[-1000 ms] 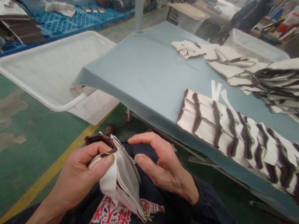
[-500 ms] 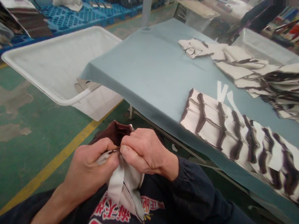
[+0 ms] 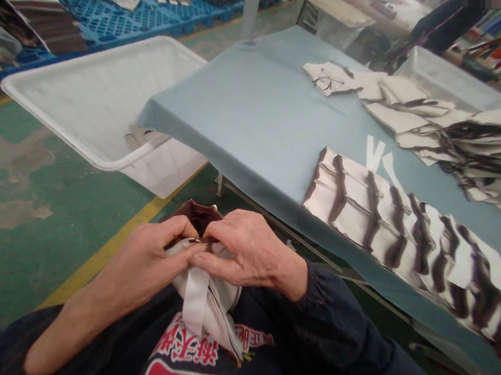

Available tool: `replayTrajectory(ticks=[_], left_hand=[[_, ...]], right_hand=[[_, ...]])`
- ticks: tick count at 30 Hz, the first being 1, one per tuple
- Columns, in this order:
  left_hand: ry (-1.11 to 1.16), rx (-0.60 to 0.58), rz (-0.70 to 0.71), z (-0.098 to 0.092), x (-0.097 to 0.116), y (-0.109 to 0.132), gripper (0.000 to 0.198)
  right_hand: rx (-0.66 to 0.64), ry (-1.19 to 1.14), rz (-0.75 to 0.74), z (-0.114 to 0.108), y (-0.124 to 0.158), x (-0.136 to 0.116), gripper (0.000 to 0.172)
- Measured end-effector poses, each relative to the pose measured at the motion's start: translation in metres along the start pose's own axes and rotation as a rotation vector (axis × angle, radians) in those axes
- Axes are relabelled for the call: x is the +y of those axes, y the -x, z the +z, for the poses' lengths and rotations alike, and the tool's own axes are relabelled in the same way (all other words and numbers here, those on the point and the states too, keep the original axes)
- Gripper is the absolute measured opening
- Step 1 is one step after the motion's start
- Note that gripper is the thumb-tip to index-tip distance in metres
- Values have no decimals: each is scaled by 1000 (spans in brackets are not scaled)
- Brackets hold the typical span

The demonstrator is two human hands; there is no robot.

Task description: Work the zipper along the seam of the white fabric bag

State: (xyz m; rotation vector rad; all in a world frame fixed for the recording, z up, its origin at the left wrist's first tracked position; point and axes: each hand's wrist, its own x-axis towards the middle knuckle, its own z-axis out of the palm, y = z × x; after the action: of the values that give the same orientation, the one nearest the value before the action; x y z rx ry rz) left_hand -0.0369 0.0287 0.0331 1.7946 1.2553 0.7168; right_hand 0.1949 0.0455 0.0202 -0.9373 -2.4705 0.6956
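Close to my body, both hands hold a white and dark-brown fabric piece (image 3: 221, 304) by a folded edge. My left hand (image 3: 157, 255) pinches that edge from the left, thumb on the near side. From the right, my right hand (image 3: 253, 253) grips the same edge, its thumb nearly meeting the left one. The dark-brown side (image 3: 192, 212) of the fabric rises behind the fingers. A white strip (image 3: 194, 303) hangs from the edge below my thumbs. Part of the edge is hidden under the fingers.
Rows of folded white and brown fabric pieces (image 3: 354, 207) lie along the near edge of the blue-grey table (image 3: 237, 119). Farther back are a loose pile (image 3: 409, 114) and eyeglasses (image 3: 328, 79). A white plastic tub (image 3: 91, 95) stands left of the table, blue pallets (image 3: 116, 29) beyond it.
Both hands have shifted their grip along the fabric edge. My right fingers have loosened from a tight fist and lie flatter, its thumb lower. The left hand is slightly higher.
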Motion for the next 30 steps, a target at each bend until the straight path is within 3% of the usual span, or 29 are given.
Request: replayTrajectory(ticks=[4, 10, 19, 24, 30], left_hand=[[36, -67, 8, -4, -3, 1, 39], [-3, -152, 117, -19, -5, 3, 33], [-48, 53, 300, -14, 10, 8, 18], [-167, 97, 514, -6, 5, 17, 24], [-256, 72, 704, 1, -21, 16, 28]], right_hand=[[11, -205, 35, 5, -1, 7, 64], [-38, -310, 32, 6, -4, 11, 60], [-129, -228, 3, -23, -6, -1, 53], [-176, -562, 150, -26, -4, -2, 60], [-238, -1091, 450, -11, 0, -4, 67]])
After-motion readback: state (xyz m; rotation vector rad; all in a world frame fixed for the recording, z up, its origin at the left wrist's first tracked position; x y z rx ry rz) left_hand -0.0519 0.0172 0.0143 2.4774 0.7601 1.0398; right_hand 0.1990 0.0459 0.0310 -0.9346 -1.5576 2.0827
